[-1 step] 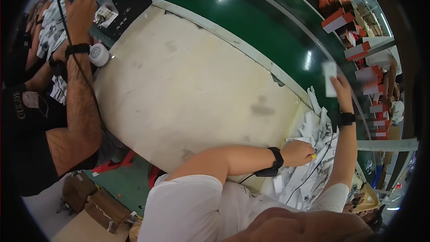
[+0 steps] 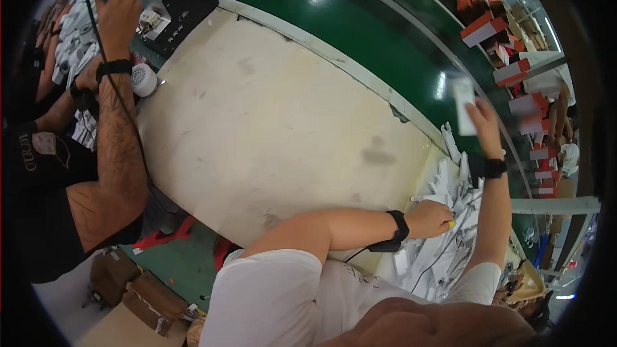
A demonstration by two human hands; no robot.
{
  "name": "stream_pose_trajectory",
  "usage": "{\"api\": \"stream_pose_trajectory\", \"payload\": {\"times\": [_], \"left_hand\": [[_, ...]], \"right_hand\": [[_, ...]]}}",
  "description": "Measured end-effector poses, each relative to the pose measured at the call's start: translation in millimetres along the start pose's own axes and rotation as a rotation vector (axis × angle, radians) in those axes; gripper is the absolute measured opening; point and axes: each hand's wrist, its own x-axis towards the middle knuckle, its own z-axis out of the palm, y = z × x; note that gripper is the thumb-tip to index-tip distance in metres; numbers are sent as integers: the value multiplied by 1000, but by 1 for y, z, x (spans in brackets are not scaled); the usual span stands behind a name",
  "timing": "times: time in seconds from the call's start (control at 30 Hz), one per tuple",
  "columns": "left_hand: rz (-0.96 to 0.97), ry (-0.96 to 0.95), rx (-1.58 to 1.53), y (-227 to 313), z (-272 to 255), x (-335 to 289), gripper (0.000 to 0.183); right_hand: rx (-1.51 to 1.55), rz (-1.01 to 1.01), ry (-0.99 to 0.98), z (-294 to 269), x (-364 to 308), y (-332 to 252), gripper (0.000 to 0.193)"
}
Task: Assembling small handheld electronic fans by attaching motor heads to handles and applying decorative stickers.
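Note:
My right hand (image 2: 486, 127) is raised at the right, above the far end of a pile of white plastic pieces (image 2: 450, 186). Its fingers close on the lower end of a long flat white plastic piece (image 2: 464, 108), which stands nearly upright and is blurred at the top. Lower down, my left hand (image 2: 429, 219) rests in a closed shape at the pile's left side. A small yellow thing (image 2: 452, 224) shows at its fingertips; what exactly it is, I cannot make out. Black bands (image 2: 393, 231) circle both my wrists.
A pale worktop (image 2: 289, 128) with dark smudges spreads to the left of the pile. At its far left stand a black machine (image 2: 183, 9) and a small white round device (image 2: 144, 80). A co-worker's arm (image 2: 119, 115) reaches up there. A thin black cable (image 2: 443, 250) crosses the pile.
My right hand has shifted slightly left with the white plastic piece in it. My left hand stays almost where it was.

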Motion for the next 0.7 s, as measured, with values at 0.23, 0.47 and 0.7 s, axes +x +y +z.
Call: {"api": "stream_pose_trajectory", "payload": {"times": [0.23, 0.47, 0.7], "left_hand": [[230, 56, -78, 8, -11, -11, 24], [246, 128, -23, 3, -33, -40, 25], [230, 243, 28, -11, -19, -29, 26]], "right_hand": [[-249, -452, -263, 220, -8, -135, 44], [-427, -209, -514, 293, -28, -175, 52], [-146, -145, -709, 307, -46, -170, 62]]}}
